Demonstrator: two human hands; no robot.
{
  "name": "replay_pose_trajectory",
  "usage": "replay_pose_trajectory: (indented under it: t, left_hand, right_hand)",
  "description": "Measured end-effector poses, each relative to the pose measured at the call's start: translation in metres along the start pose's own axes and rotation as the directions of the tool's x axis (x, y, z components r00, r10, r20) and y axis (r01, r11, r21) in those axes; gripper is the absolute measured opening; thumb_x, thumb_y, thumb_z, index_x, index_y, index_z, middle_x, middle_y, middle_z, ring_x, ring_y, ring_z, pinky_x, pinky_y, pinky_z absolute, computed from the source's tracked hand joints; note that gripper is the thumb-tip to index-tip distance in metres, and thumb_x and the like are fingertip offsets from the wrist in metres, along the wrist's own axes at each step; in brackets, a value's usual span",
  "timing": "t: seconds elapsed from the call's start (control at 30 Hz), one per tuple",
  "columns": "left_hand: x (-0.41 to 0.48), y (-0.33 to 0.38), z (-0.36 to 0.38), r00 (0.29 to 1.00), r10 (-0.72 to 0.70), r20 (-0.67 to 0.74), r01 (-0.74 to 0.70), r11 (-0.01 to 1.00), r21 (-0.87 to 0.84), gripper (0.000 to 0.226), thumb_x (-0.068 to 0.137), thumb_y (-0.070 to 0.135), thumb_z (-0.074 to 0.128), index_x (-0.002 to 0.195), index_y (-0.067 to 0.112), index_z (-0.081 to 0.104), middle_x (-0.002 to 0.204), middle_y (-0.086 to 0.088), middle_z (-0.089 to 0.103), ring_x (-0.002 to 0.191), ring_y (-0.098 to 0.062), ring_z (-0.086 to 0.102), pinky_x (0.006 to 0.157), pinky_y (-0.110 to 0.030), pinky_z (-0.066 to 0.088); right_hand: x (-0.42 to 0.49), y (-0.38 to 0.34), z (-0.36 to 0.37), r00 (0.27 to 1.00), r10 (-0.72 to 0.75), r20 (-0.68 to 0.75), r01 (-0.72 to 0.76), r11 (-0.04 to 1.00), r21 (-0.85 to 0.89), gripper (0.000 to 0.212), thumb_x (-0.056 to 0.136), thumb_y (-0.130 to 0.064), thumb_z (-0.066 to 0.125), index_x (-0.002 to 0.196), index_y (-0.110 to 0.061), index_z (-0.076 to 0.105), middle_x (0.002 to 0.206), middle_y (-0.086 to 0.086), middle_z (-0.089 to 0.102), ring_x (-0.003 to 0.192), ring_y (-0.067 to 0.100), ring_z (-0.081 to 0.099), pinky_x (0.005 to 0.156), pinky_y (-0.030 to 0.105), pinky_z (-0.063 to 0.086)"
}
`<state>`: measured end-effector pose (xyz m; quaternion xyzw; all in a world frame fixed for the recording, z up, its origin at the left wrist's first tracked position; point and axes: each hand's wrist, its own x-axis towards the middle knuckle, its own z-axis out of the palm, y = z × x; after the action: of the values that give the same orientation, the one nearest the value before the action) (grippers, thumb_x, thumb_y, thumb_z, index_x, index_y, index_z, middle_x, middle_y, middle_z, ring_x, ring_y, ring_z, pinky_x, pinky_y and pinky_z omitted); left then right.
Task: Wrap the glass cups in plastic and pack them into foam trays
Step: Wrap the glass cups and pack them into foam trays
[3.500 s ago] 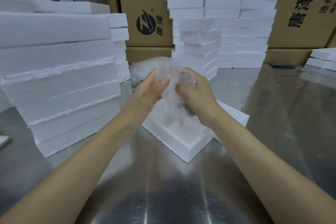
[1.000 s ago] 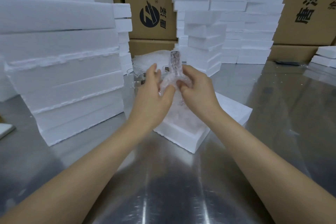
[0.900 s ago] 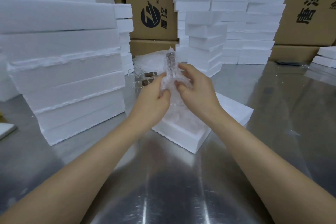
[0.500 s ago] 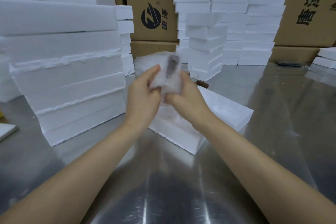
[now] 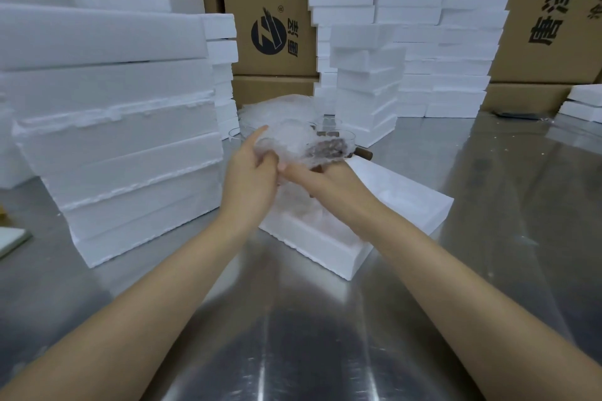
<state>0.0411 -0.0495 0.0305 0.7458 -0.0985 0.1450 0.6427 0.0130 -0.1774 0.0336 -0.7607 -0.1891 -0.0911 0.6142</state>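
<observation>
Tipped from upright, the wrapped cup (image 5: 303,145) now lies sideways, handle toward 3 o'clock.
Fingers of the left hand (image 5: 250,179) and right hand (image 5: 329,181) curl around it above the foam tray (image 5: 325,246); tray contents unclear.

Single head-worn wide-angle view, forward and downward, close above the steel table (image 5: 488,238).

The left hand (image 5: 250,181) and right hand (image 5: 330,181) are bare, forearms (image 5: 163,286) bare seemingly to elbows
</observation>
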Motion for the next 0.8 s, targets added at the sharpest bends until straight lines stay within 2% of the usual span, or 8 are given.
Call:
replay_pose_trajectory:
  t: [0.07, 0.13, 0.23, 0.33, 0.47, 0.63, 0.73, 0.8]
  left_hand:
    - [-0.001, 0.000, -0.002, 0.998, 0.009, -0.064, -0.010, 1.000, -0.015, 0.044, 0.087, -0.005, 0.043, 0.129, 0.004, 0.056, 0.095, -0.011, 0.070, 0.083, -0.024, 0.067, 0.079, -0.042, 0.058]
    - [-0.002, -0.001, -0.001, 0.996, 0.050, -0.068, -0.047, 0.998, 0.052, 0.041, 0.089, -0.001, 0.049, 0.129, 0.003, 0.055, 0.088, -0.008, 0.068, 0.075, -0.018, 0.062, 0.078, -0.042, 0.057]
    - [-0.004, 0.007, 0.000, 0.999, 0.039, 0.012, -0.040, 0.998, 0.048, 0.050, 0.091, 0.023, 0.056, 0.140, 0.017, 0.047, 0.117, 0.000, 0.064, 0.098, -0.017, 0.066, 0.090, -0.043, 0.054]
    - [-0.008, 0.011, 0.000, 0.999, 0.004, 0.052, -0.004, 1.000, -0.013, 0.056, 0.092, 0.041, 0.050, 0.143, 0.023, 0.040, 0.127, -0.010, 0.062, 0.103, -0.024, 0.067, 0.099, -0.040, 0.049]
    - [-0.013, 0.013, 0.000, 0.991, 0.134, 0.022, -0.135, 0.989, 0.057, 0.040, 0.102, 0.017, 0.034, 0.138, 0.012, 0.049, 0.101, -0.010, 0.070, 0.076, -0.020, 0.073, 0.080, -0.039, 0.058]
    - [-0.008, 0.014, -0.006, 0.991, 0.127, -0.046, -0.127, 0.992, -0.006, 0.035, 0.102, 0.010, 0.034, 0.127, 0.008, 0.057, 0.105, -0.009, 0.067, 0.056, -0.022, 0.069, 0.049, -0.021, 0.052]
    - [-0.010, 0.015, -0.001, 0.988, 0.155, -0.024, -0.154, 0.988, 0.021, 0.038, 0.100, 0.037, 0.043, 0.134, 0.020, 0.049, 0.116, 0.007, 0.064, 0.061, -0.017, 0.069, 0.059, -0.024, 0.052]
    - [-0.010, 0.016, -0.003, 0.941, 0.331, -0.077, -0.306, 0.924, 0.230, 0.055, 0.090, 0.056, 0.050, 0.132, 0.023, 0.045, 0.117, 0.022, 0.051, 0.083, -0.011, 0.064, 0.077, -0.028, 0.051]
  right_hand:
    - [0.000, -0.001, 0.001, 0.998, -0.063, 0.016, 0.064, 0.997, -0.046, 0.007, 0.090, -0.017, 0.064, 0.090, -0.024, 0.064, 0.068, -0.028, 0.064, 0.066, -0.014, 0.059, 0.057, 0.002, 0.040]
    - [0.002, -0.002, -0.001, 0.997, -0.067, -0.025, 0.065, 0.996, -0.057, 0.007, 0.088, -0.026, 0.067, 0.092, -0.021, 0.066, 0.076, -0.019, 0.068, 0.070, -0.006, 0.062, 0.064, 0.011, 0.046]
    - [0.009, 0.000, -0.007, 0.990, 0.101, -0.094, -0.090, 0.989, 0.116, 0.052, 0.084, -0.048, 0.064, 0.114, -0.006, 0.061, 0.094, 0.014, 0.068, 0.074, 0.018, 0.064, 0.066, 0.028, 0.049]
    - [0.012, 0.000, -0.015, 0.978, 0.189, -0.093, -0.159, 0.952, 0.260, 0.072, 0.081, -0.061, 0.061, 0.125, -0.005, 0.052, 0.094, 0.019, 0.060, 0.070, 0.019, 0.061, 0.061, 0.026, 0.048]
    - [0.013, 0.002, -0.017, 0.988, 0.147, -0.042, -0.139, 0.977, 0.161, 0.069, 0.073, -0.063, 0.064, 0.117, -0.011, 0.055, 0.088, 0.010, 0.063, 0.068, 0.019, 0.062, 0.063, 0.029, 0.048]
    - [0.012, 0.004, -0.018, 0.994, 0.112, 0.006, -0.111, 0.975, 0.195, 0.046, 0.072, -0.052, 0.072, 0.101, -0.018, 0.060, 0.081, -0.003, 0.067, 0.071, 0.018, 0.064, 0.061, 0.025, 0.048]
    - [0.015, 0.003, -0.025, 0.982, 0.189, 0.009, -0.181, 0.923, 0.340, 0.037, 0.078, -0.050, 0.069, 0.095, -0.018, 0.065, 0.077, 0.004, 0.067, 0.065, 0.016, 0.064, 0.057, 0.022, 0.048]
    - [0.016, 0.003, -0.031, 0.976, 0.220, -0.004, -0.200, 0.894, 0.401, 0.037, 0.082, -0.049, 0.065, 0.099, -0.016, 0.067, 0.081, 0.007, 0.070, 0.063, 0.015, 0.063, 0.055, 0.020, 0.049]
